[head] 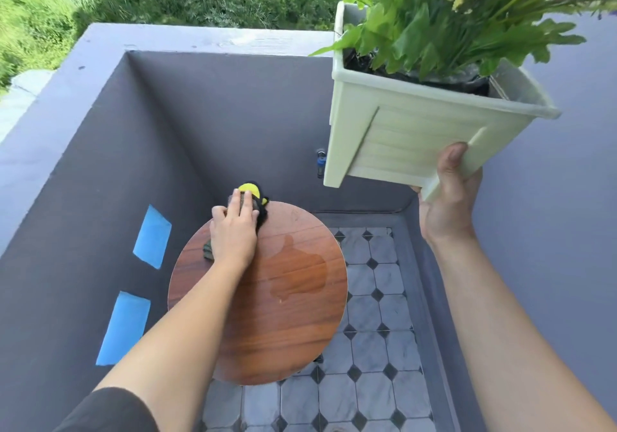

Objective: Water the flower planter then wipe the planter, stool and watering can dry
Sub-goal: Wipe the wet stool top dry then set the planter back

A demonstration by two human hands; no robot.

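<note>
Balcony wall point(100, 151): grey, enclosing the corner on the left and far sides, two blue patches on the left face; grass beyond its top ledge. A tap point(320, 161) projects from the far face, just left of the raised planter.

Tiled floor point(374, 298): grey octagonal tiles with black diamonds, open to the right of the stool and towards the camera.

Stool point(267, 314): round wood-grain top, standing close to the left wall. A puddle point(297, 274) lies right of centre; the near half of the top is bare.

Planter point(417, 131): pale green, ribbed, rectangular, lifted in the air at upper right, tilted, well clear of the stool. Flowers point(467, 4) and green leaves fill it.

Right hand point(447, 194): cupped under the planter's near lower corner, thumb up against the side wall, fingers hidden beneath the base; it bears the planter.

Left hand point(233, 231): flat, palm down, fingers together and extended, pressing on the cloth at the stool's far-left edge.

Cloth point(208, 249): dark, mostly covered by the hand, reaching the rim.

Yellow-and-black object point(252, 191): just past the stool's far edge, beyond the fingertips; too hidden to identify.
</note>
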